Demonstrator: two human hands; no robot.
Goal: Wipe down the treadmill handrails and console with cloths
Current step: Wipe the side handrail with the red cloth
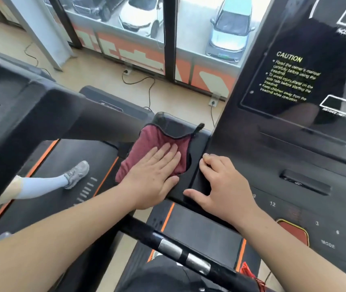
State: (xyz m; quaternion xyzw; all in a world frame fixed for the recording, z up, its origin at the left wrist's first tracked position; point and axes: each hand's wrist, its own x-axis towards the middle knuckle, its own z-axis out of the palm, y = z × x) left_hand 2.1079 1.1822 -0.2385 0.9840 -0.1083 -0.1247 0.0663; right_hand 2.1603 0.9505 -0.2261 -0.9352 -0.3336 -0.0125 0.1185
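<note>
A dark red cloth [147,144] with black edging lies over the black left side tray [199,135] of the treadmill console. My left hand [157,175] lies flat on the cloth, fingers straight, pressing it onto the tray. My right hand [220,186] rests bare on the console ledge just right of the tray, fingers bent with the tips on the surface and nothing in them. The glossy console screen [294,81] with yellow caution text stands to the right. A black handrail [180,253] with silver sensor plates crosses below my arms.
Another person's leg in a white sock and grey shoe [77,173] stands on the neighbouring treadmill belt at left. That machine's dark frame [41,106] runs across the left. Cables and floor sockets [212,103] lie by the window wall. A red safety button [292,230] sits at lower right.
</note>
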